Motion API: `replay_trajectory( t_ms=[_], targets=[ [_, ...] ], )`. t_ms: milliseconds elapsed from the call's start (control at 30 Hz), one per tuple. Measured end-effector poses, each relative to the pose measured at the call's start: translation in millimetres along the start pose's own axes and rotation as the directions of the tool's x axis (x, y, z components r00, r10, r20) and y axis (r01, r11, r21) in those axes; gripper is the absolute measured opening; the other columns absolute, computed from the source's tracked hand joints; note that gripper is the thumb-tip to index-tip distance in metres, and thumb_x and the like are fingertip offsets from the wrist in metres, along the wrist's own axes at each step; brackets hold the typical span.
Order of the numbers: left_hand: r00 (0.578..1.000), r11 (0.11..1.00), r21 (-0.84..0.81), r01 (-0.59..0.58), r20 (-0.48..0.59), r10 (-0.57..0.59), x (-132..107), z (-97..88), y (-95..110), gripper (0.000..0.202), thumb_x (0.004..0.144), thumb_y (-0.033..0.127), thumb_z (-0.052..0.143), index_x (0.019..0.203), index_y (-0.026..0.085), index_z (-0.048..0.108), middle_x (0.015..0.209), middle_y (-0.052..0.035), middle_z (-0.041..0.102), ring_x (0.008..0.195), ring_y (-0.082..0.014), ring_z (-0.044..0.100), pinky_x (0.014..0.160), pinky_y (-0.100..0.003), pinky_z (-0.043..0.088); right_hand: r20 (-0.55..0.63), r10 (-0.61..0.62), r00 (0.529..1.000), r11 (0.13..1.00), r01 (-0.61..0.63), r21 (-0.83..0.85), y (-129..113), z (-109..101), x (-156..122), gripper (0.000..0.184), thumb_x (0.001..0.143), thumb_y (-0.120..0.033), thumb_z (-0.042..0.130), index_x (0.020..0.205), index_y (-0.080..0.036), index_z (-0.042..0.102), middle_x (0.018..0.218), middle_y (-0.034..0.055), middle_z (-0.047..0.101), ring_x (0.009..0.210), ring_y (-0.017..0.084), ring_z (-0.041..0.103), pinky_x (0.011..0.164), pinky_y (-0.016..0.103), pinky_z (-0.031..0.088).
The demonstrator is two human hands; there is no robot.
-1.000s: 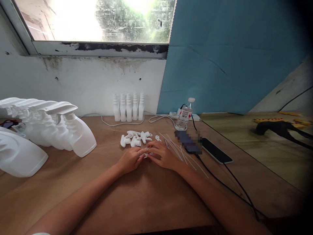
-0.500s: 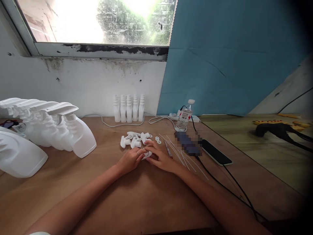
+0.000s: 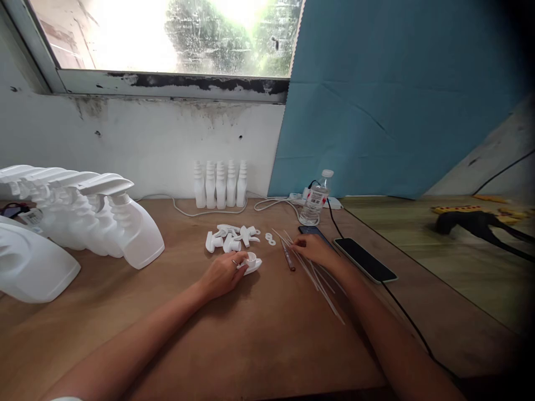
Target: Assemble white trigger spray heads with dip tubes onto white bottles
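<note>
My left hand (image 3: 223, 274) rests on the wooden table (image 3: 251, 334), its fingers closed on a white spray-trigger head (image 3: 252, 263) that lies with its round collar facing up. My right hand (image 3: 314, 249) lies further right on a bundle of thin white dip tubes (image 3: 321, 281), fingertips curled down onto them. A pile of loose white trigger heads (image 3: 229, 238) sits just beyond my left hand, with two small white washers (image 3: 270, 239) beside it. A thin reddish tool (image 3: 288, 260) lies between my hands.
Large white spray bottles (image 3: 96, 220) lie stacked at the left. A row of small white bottles (image 3: 220, 185) stands against the wall. A water bottle (image 3: 315, 197), two phones (image 3: 363, 259), a power strip and cables lie at the right. A black and yellow tool (image 3: 476, 220) rests far right.
My right hand left the trigger head and moved right onto the dip tubes. My left hand stayed, and the trigger head now shows its collar upward.
</note>
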State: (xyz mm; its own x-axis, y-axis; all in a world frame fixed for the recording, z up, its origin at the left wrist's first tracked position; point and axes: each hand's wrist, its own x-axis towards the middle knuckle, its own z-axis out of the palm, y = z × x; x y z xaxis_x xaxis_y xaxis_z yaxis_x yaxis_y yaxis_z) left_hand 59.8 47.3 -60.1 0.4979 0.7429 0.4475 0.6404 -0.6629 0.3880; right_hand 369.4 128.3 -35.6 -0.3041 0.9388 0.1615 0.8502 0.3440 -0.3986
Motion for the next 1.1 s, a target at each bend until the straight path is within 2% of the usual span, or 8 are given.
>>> replay_trajectory(
  t_ms=[100,267,367,467,567,633,800,1100],
  targets=[
    [1.0,1.0,-0.017,0.014,-0.011,-0.014,0,0.1,0,0.037,0.094,0.031,0.045,0.128,0.015,0.044,0.103,-0.0101,0.067,0.096,-0.0227,0.063,0.086,-0.035,0.049,0.089,0.057,0.994,0.998,-0.059,0.029,0,2,-2,0.011,0.075,-0.025,0.063,0.068,-0.017,0.067,0.068,0.0033,0.068,0.066,0.017,0.062,0.06,0.024,0.038],
    [1.0,1.0,0.023,-0.012,-0.003,0.012,0,-0.9,0,0.037,0.094,0.032,0.045,0.128,0.016,0.049,0.099,-0.0098,0.066,0.089,-0.0215,0.063,0.082,-0.033,0.049,0.0,0.157,0.988,0.988,-0.157,0.013,-12,4,-2,0.01,0.067,-0.019,0.062,0.057,-0.017,0.06,0.062,0.0058,0.066,0.064,0.018,0.061,0.056,0.025,0.036],
    [0.999,0.998,0.05,-0.031,-0.01,0.032,0,-0.6,0,0.037,0.095,0.032,0.043,0.127,0.015,0.051,0.098,-0.0102,0.066,0.087,-0.0211,0.062,0.081,-0.033,0.049,-0.144,0.241,0.96,0.923,-0.181,0.339,-23,-4,-1,0.013,0.071,-0.027,0.06,0.063,-0.018,0.054,0.056,0.0027,0.063,0.049,0.014,0.054,0.047,0.024,0.033],
    [0.999,0.997,0.06,-0.046,-0.008,0.047,1,0.4,0,0.039,0.095,0.032,0.043,0.129,0.015,0.051,0.099,-0.0103,0.066,0.088,-0.0216,0.062,0.082,-0.033,0.049,-0.198,0.255,0.946,0.612,0.001,0.791,-43,-17,-5,0.019,0.077,-0.038,0.058,0.08,-0.021,0.051,0.057,-0.002,0.062,0.035,0.01,0.044,0.039,0.023,0.028],
    [0.999,0.996,0.07,-0.055,0.003,0.054,1,1.2,-1,0.04,0.096,0.032,0.041,0.131,0.014,0.05,0.098,-0.0105,0.066,0.088,-0.0222,0.062,0.082,-0.034,0.049,-0.266,0.144,0.953,0.295,0.216,0.931,-68,-24,-13,0.026,0.076,-0.037,0.067,0.094,-0.022,0.054,0.068,-0.0031,0.062,0.046,0.009,0.052,0.045,0.023,0.038],
    [0.999,0.996,0.072,-0.052,0.017,0.051,1,1.1,-1,0.041,0.096,0.033,0.04,0.131,0.015,0.05,0.097,-0.0108,0.066,0.087,-0.0224,0.062,0.081,-0.035,0.049,-0.259,0.081,0.962,0.192,0.24,0.952,-83,-24,-18,0.026,0.078,-0.036,0.069,0.097,-0.022,0.058,0.071,-0.002,0.06,0.054,0.01,0.055,0.049,0.024,0.042],
    [0.998,0.997,0.053,-0.05,0.031,0.049,1,-0.1,-1,0.04,0.096,0.032,0.041,0.131,0.015,0.051,0.099,-0.0115,0.066,0.091,-0.0233,0.062,0.083,-0.036,0.05,-0.152,-0.015,0.988,0.202,0.152,0.967,-97,-12,-24,0.024,0.082,-0.041,0.066,0.096,-0.021,0.062,0.07,-0.001,0.058,0.051,0.01,0.052,0.044,0.024,0.039],
    [0.998,0.998,0.027,-0.055,0.031,0.054,2,-1.6,1,0.04,0.095,0.03,0.043,0.131,0.015,0.051,0.101,-0.012,0.067,0.094,-0.0231,0.063,0.086,-0.036,0.05,-0.126,-0.101,0.987,0.27,0.149,0.951,-90,8,-19,0.023,0.087,-0.04,0.062,0.1,-0.021,0.063,0.072,0.0003,0.06,0.053,0.011,0.054,0.048,0.025,0.042]
  ],
)
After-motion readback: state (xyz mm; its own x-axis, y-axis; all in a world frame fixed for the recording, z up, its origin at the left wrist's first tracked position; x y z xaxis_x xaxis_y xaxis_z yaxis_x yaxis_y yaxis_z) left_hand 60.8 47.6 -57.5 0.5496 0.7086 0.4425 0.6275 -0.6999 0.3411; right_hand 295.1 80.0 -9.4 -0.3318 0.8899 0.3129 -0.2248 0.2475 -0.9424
